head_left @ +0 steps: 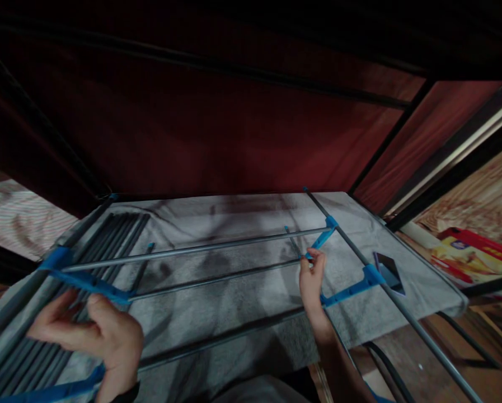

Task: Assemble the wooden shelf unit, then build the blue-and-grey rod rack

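A rack of grey metal rods [200, 247] joined by blue plastic connectors lies over a grey cloth-covered surface [251, 302]. My left hand [91, 330] is at the near left, fingers curled around a blue connector [87, 284] at the end of a rod. My right hand [312, 280] reaches to the right side and pinches the end of a rod where it meets another blue connector [323, 238]. A further blue connector [357, 286] sits on the long right rail, just right of that hand.
A bundle of loose grey rods [108, 235] lies at the left. A dark phone [388, 271] rests on the cloth at the right. Dark red fabric walls [234, 129] with black poles enclose the space. A colourful box [473, 252] lies outside, right.
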`<action>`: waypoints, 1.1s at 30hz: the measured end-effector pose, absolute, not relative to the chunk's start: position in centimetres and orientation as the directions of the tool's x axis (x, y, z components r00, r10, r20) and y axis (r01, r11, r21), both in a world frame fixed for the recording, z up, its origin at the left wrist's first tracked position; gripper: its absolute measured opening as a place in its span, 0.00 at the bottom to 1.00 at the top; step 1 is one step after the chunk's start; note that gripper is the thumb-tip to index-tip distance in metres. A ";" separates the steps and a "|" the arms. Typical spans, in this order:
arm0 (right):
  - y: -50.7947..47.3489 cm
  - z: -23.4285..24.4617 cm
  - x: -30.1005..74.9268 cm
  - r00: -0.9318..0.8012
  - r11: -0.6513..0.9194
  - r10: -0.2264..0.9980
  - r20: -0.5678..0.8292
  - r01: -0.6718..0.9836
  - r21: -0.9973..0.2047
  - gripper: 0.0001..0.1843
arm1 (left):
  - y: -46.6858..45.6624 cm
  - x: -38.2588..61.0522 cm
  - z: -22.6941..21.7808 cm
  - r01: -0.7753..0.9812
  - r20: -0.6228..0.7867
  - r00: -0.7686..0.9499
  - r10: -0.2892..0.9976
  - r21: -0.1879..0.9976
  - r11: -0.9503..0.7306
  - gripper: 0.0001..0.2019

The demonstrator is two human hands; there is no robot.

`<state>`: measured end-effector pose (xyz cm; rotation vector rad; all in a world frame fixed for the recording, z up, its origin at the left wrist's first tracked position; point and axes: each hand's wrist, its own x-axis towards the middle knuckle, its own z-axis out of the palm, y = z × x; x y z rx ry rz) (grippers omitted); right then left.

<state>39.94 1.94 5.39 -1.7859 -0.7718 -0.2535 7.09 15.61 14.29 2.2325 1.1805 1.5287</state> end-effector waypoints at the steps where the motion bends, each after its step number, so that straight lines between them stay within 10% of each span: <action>1: 1.6 5.0 41.4 0.804 -0.179 0.308 0.509 0.575 -0.799 0.18 | 15.1 8.0 14.6 0.505 0.712 0.183 0.678 0.524 -0.686 0.22; 13: 4.0 9.5 47.2 0.846 0.120 0.335 0.414 0.397 -0.910 0.32 | 15.7 15.4 15.2 0.510 0.700 0.621 0.352 -0.020 -0.860 0.14; 33: 4.7 9.1 47.9 0.860 0.159 0.293 0.418 0.387 -0.908 0.27 | 17.5 15.8 15.9 0.509 0.497 0.778 0.384 -0.142 -0.849 0.13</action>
